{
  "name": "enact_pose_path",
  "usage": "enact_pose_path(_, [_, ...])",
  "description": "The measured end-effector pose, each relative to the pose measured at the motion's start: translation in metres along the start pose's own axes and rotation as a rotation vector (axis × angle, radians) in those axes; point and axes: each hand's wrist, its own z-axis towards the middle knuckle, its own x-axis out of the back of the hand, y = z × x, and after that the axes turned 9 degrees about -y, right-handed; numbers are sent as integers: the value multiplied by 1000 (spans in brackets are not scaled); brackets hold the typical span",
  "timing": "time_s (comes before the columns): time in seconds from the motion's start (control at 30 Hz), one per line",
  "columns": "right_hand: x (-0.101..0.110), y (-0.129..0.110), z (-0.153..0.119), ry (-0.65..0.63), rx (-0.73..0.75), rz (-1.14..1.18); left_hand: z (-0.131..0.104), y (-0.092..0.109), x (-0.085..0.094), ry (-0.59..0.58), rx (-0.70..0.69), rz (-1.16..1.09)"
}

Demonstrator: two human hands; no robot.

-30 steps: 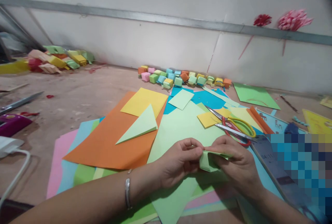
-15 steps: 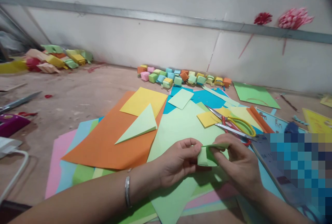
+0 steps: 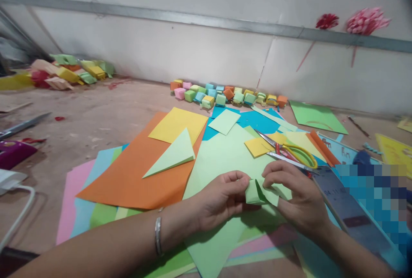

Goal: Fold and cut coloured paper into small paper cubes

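A small folded piece of light green paper (image 3: 252, 193) is held between my two hands above a large pale green sheet (image 3: 225, 153). My left hand (image 3: 227, 194) pinches its left edge between thumb and fingers. On the other side, my right hand (image 3: 294, 194) has its thumb and fingertips closed on the paper's loose right part, and a dark gap shows between the folds. Just beyond my right hand lie scissors (image 3: 286, 149) with yellow and red handles, resting across yellow paper pieces (image 3: 255, 147).
A folded pale green triangle (image 3: 174, 153) rests on an orange sheet (image 3: 135, 175), beside a yellow sheet (image 3: 170, 123). Several small paper cubes (image 3: 222, 99) line the wall. A phone (image 3: 341, 209) lies at the right. A purple tool (image 3: 16, 153) and white cable (image 3: 32, 196) are left.
My right hand's fingers have lifted and shifted slightly right, pulling the paper's right part outward, so its fold stands wider. My left hand keeps its grip in place.
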Motion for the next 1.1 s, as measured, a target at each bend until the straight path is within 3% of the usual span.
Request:
enact_pose_path(0.17, [14, -5, 4, -147, 35, -70, -1, 0, -2, 6, -27, 8])
enact_pose_path(0.3, [16, -6, 4, -143, 9, -59, 0, 1, -4, 13, -35, 5])
enact_pose_path(0.43, [13, -6, 5, -156, -87, -70, 0, -1, -3, 3, -41, 16])
enact_pose_path(0.57, [13, -6, 7, -270, -155, -31, 1, -2, 0, -23, -29, 50])
enact_pose_path(0.7, [12, -6, 7, -291, -95, -63, 1, -1, 0, -16, -12, 79])
enact_pose_path(0.93, [3, -2, -1, -169, 86, -418, -1, -4, -4, 14, 14, 143])
enact_pose_path(1.1, [1, 1, -1, -216, 134, -426, -1, -7, -3, 9, 25, 173])
